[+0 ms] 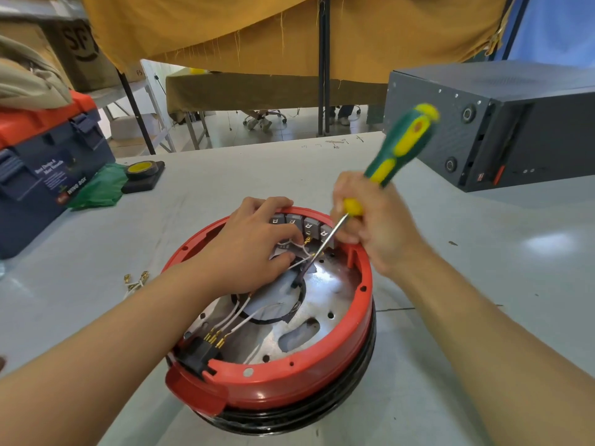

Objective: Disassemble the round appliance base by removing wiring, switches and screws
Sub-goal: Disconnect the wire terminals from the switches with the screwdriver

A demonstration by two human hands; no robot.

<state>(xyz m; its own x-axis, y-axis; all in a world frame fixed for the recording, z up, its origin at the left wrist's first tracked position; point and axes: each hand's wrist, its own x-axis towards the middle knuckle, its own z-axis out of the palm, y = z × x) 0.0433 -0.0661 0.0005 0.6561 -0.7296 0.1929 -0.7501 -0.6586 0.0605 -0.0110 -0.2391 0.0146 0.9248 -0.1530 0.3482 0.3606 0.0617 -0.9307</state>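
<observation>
The round red appliance base [322,375] lies upside down on the grey table, its metal plate and white wires [238,320] exposed. A row of grey switches [299,222] sits along its far rim. My left hand [254,243] rests on the far rim, its fingers curled round a white wire by the switches. My right hand [373,223] grips a green and yellow screwdriver [402,146]; its shaft tip reaches the brass terminals below the switches. A black connector block [199,352] with brass terminals sits at the near left rim.
Loose brass terminals [136,281] lie on the table left of the base. A blue and orange toolbox [42,162], green bag [99,188] and tape roll [143,170] stand at the left. A dark grey metal box [502,123] fills the right back.
</observation>
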